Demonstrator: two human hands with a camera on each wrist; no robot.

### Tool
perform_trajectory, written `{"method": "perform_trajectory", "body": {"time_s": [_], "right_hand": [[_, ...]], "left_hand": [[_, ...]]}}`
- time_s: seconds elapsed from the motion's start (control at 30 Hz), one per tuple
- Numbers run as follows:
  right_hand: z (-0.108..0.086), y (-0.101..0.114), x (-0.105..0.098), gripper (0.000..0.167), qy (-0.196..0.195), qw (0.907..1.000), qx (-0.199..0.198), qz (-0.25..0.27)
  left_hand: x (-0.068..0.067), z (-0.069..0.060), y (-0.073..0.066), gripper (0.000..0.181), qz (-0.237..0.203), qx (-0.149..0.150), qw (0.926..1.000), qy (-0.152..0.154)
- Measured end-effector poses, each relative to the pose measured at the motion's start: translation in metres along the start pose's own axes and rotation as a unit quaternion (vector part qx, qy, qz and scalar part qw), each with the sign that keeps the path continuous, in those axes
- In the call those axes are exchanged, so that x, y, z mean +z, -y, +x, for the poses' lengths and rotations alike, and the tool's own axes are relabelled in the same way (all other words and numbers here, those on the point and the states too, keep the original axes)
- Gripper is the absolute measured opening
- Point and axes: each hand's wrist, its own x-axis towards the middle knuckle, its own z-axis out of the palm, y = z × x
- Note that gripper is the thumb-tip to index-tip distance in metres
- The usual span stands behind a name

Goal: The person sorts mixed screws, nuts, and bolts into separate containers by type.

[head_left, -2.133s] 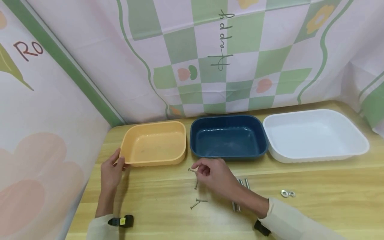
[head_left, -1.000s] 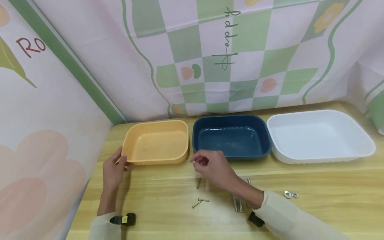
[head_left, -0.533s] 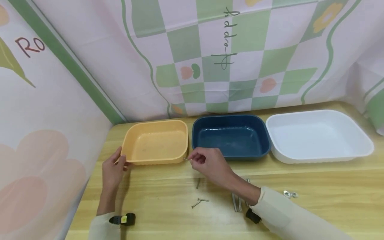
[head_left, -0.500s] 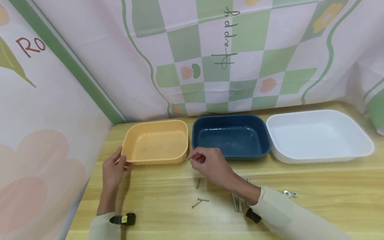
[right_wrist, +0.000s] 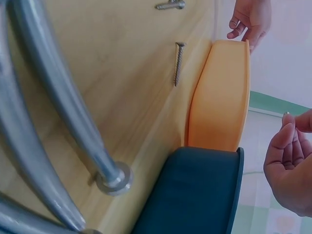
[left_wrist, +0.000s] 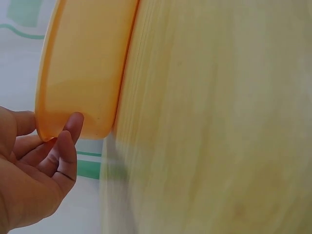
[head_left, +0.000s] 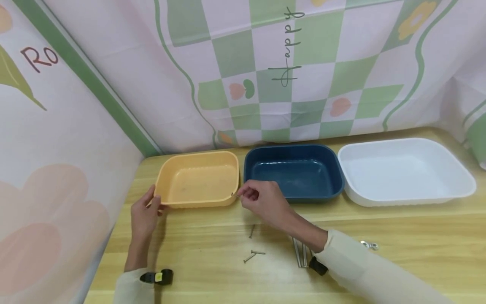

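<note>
My right hand (head_left: 265, 203) pinches a small screw (head_left: 235, 195) between thumb and fingertips, over the front right corner of the yellow plastic tray (head_left: 197, 205). Most of that screw hides behind the fingers. My left hand (head_left: 143, 215) holds the tray's front left corner, fingers and thumb at its rim; the left wrist view shows the same grip on the tray wall (left_wrist: 90, 73). On the table below lie a threaded screw (right_wrist: 178, 66) and two more screws (head_left: 249, 257) that touch or nearly touch.
A dark blue tray (head_left: 292, 196) stands right of the yellow one, then a white tray (head_left: 410, 202). Several long bolts (head_left: 297, 253) lie under the right forearm, partly hidden. Small shiny metal rings or nuts (head_left: 370, 245) lie farther right. A patterned cloth (head_left: 307, 84) hangs behind.
My right hand has moved up and away from me with the screw, from above the table to the yellow tray's front right corner. My left hand keeps its hold.
</note>
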Motion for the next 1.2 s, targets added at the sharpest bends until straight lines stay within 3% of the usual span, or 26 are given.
{"method": "perform_trajectory", "body": {"time_s": [0.23, 0.5, 1.2], "right_hand": [[0.007, 0.002, -0.001, 0.016, 0.001, 1.0000, -0.001, -0.010], [0.011, 0.001, 0.000, 0.016, 0.001, 0.9999, 0.006, -0.013], [0.026, 0.004, 0.012, 0.013, 0.016, 0.9998, 0.009, -0.010]], "left_hand": [[-0.001, -0.001, 0.001, 0.046, -0.001, 0.012, 0.9999, -0.004], [0.001, -0.001, 0.000, 0.046, -0.004, 0.001, 1.0000, -0.003], [0.002, -0.001, 0.002, 0.045, -0.001, 0.007, 0.9998, -0.017]]}}
